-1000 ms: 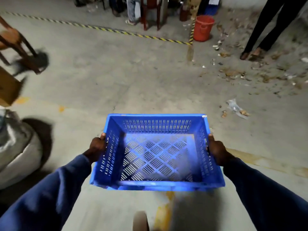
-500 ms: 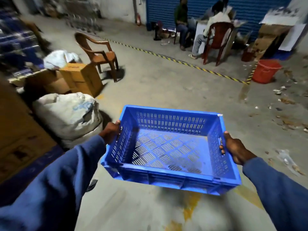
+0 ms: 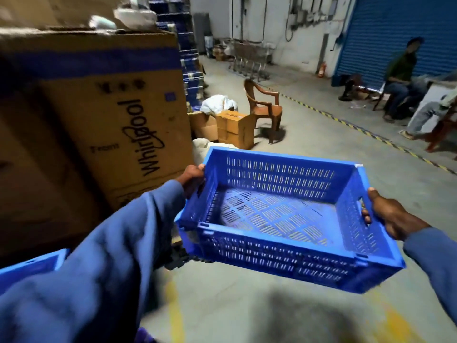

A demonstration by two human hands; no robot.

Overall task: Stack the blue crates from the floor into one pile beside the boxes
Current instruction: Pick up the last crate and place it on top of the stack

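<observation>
I hold an empty blue slotted crate point(image 3: 279, 214) in the air at waist height, tilted down to the right. My left hand point(image 3: 193, 178) grips its left rim and my right hand point(image 3: 388, 214) grips the handle slot on its right side. A big brown Whirlpool cardboard box point(image 3: 118, 115) stands close on the left. The corner of another blue crate point(image 3: 32, 264) shows at the lower left edge, mostly hidden behind my left sleeve.
Smaller cardboard boxes point(image 3: 232, 127), a white sack point(image 3: 217, 103) and a brown plastic chair point(image 3: 264, 107) stand beyond the crate. Stacked blue crates point(image 3: 190, 65) rise behind the big box. People sit at the right point(image 3: 400, 78) by a blue shutter. Striped floor tape point(image 3: 371, 134) crosses the concrete.
My view has swung left: the big cardboard box now fills the left side and the red bucket has gone from view. The crate stays in both hands, now tilted to the right.
</observation>
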